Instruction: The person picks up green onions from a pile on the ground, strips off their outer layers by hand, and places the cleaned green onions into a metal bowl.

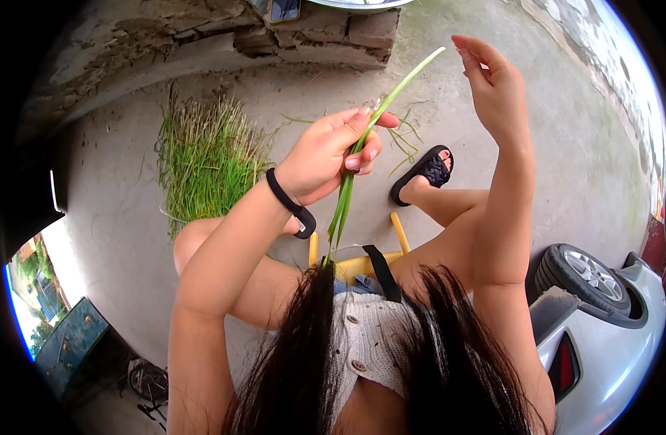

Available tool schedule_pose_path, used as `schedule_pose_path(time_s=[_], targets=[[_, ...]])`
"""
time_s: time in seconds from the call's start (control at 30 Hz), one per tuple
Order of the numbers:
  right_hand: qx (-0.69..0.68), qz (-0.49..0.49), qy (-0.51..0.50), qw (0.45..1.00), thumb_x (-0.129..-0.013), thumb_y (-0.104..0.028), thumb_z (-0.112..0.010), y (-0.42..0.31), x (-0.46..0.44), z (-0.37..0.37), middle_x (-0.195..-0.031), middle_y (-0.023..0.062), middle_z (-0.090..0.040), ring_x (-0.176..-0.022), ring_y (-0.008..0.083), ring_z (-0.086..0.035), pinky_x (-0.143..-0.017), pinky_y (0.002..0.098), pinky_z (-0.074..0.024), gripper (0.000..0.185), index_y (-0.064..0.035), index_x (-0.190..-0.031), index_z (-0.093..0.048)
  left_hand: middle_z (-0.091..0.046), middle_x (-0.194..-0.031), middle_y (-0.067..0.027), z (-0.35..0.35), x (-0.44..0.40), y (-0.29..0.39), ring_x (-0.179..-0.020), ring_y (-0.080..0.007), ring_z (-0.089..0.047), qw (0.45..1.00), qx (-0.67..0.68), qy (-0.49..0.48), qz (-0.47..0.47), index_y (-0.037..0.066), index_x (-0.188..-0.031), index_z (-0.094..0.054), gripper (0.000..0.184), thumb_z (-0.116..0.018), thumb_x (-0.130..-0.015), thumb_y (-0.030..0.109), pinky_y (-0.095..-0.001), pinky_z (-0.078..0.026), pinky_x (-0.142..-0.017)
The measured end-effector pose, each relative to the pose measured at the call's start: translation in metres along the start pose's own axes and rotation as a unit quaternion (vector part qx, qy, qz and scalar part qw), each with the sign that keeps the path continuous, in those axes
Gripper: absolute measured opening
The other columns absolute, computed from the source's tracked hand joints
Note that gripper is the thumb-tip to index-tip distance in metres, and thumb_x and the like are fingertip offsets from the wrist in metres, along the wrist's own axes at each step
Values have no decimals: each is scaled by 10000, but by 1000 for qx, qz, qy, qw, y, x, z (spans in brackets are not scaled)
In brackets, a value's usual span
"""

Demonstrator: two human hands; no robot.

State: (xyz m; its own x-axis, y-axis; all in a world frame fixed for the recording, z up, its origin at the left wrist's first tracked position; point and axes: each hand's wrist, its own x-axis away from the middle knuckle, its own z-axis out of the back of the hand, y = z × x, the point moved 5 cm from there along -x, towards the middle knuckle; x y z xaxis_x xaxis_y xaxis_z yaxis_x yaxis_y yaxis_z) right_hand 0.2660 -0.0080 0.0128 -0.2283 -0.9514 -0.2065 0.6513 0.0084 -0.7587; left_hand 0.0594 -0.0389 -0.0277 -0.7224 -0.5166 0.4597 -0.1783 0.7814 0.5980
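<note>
My left hand (340, 148), a black band on its wrist, is closed around a garlic chive stalk (411, 77). The stalk's pale white end points up and right, while its green leaves hang below the hand toward my lap. Raised to the right of that white end, and apart from it, is my right hand (497, 90). Its thumb and fingertips come together in a pinch; whatever they hold, if anything, is too small to make out. On the ground to the left lies a heap of garlic chives (210, 156), brownish ends upward.
Loose green scraps (405, 141) lie by my black sandal (436, 168). I sit on a yellow stool (400, 233). A stone ledge (318, 40) carries a phone (284, 9) and part of a metal basin (362, 6). A silver car (601, 362) stands at lower right.
</note>
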Motion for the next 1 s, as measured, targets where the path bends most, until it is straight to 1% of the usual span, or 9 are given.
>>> schedule_pose_path(time_s=[0.13,0.27,0.4,0.47,0.53,0.63,0.8,0.93,1.0], targets=[[-11,94,-117,989,-846,-199,-629,-31,6,-23,-969,30,-619,-725,155,-559,-648,278,-461,158,-79,-945,-658,-419,-604,43,3,1,0,-483,-23,-292,1000,-23,0,3,-3,-1065,-496,345,-338,-993,296,-195,-285,-514],[-136,-45,-118,983,-816,-230,-682,-7,-1,-14,-733,3,-627,-651,67,-540,-570,226,-431,185,-46,-830,-677,-435,-607,36,6,4,5,-480,-25,-295,999,-27,-31,1,13,-1006,-500,319,-346,-991,293,-193,-288,-513],[-244,-74,23,967,-839,-223,-664,-1,-3,-3,-669,21,-611,-645,76,-557,-555,206,-429,223,-1,-828,-660,-459,-637,24,8,7,16,-510,-43,-327,999,-12,-29,-11,29,-984,-501,286,-359,-989,277,-207,-311,-537],[-299,-71,169,937,-865,-209,-633,9,-5,12,-707,49,-616,-649,106,-575,-569,212,-448,241,31,-852,-644,-472,-673,17,17,5,21,-554,-59,-361,999,20,6,-36,37,-987,-502,268,-366,-987,268,-220,-337,-574],[-321,-56,200,924,-909,-161,-557,12,-10,19,-804,83,-632,-679,146,-609,-607,239,-479,219,43,-961,-616,-482,-718,11,32,4,26,-610,-77,-399,993,63,70,-74,46,-991,-503,253,-373,-984,262,-234,-363,-621],[-352,-86,29,931,-946,-168,-476,-5,-4,-14,-827,97,-643,-762,170,-637,-641,250,-488,256,35,-1058,-583,-484,-826,-15,54,-2,41,-709,-103,-439,976,150,57,-145,37,-1023,-493,232,-392,-977,241,-260,-404,-694],[-369,-155,-293,868,-967,-277,-422,-33,44,-98,-981,107,-638,-930,164,-598,-849,301,-460,373,39,-1093,-575,-481,-839,-34,65,1,60,-724,-117,-455,950,223,75,-205,26,-1021,-481,227,-356,-985,212,-264,-425,-716],[-432,-188,-393,790,-971,-304,-406,-46,65,-116,-1023,115,-629,-953,170,-589,-881,310,-446,401,35,-1118,-561,-533,-774,-28,76,5,68,-667,-138,-498,925,217,196,-241,79,-905,-516,233,-382,-971,258,-272,-449,-634],[-445,-230,-424,754,-971,-280,-408,-45,73,-122,-1059,121,-614,-986,188,-583,-896,324,-444,387,33,-1155,-540,-554,-815,-32,92,4,67,-712,-147,-518,921,238,173,-254,75,-951,-526,201,-402,-965,233,-295,-465,-696]])
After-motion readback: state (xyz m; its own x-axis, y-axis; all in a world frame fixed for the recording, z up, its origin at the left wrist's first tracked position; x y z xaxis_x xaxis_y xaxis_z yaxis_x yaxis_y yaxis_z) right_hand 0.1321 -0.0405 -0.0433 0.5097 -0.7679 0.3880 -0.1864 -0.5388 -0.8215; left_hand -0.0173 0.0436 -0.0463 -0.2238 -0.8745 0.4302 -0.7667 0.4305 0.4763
